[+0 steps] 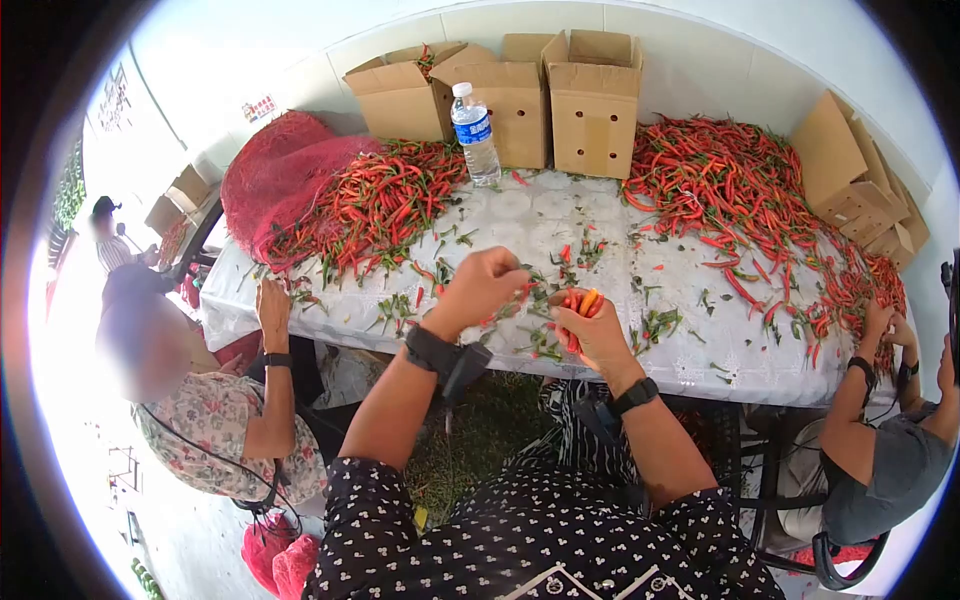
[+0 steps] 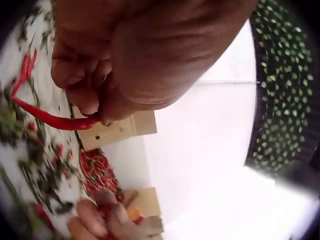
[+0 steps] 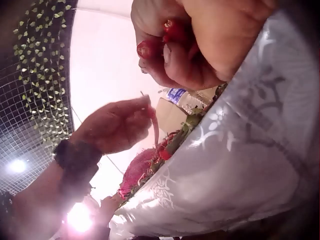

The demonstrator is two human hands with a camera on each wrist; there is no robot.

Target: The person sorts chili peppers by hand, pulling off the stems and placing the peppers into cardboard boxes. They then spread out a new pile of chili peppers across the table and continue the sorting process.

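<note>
My left hand [image 1: 478, 288] is raised over the table, pinching one long red chili pepper [image 2: 60, 121] by its end between thumb and fingertips. The pepper is bent and hangs away from the hand in the left wrist view. To the right, my right hand [image 1: 602, 338] grips a small bunch of red chilies [image 3: 176, 31], their cut ends showing between the curled fingers. An orange chili [image 1: 588, 301] sticks out at the top of this bunch. Below and around both hands, green stems and leaf scraps [image 1: 545, 340] lie on the white patterned tablecloth [image 1: 540, 212].
Chili heaps lie at the left [image 1: 385, 195] and right [image 1: 715, 185], the left one beside a red mesh sack [image 1: 285, 170]. Cardboard boxes [image 1: 597, 110] and a water bottle [image 1: 478, 140] stand at the back. People sit on both sides, a floral shirt [image 1: 205, 430] at left.
</note>
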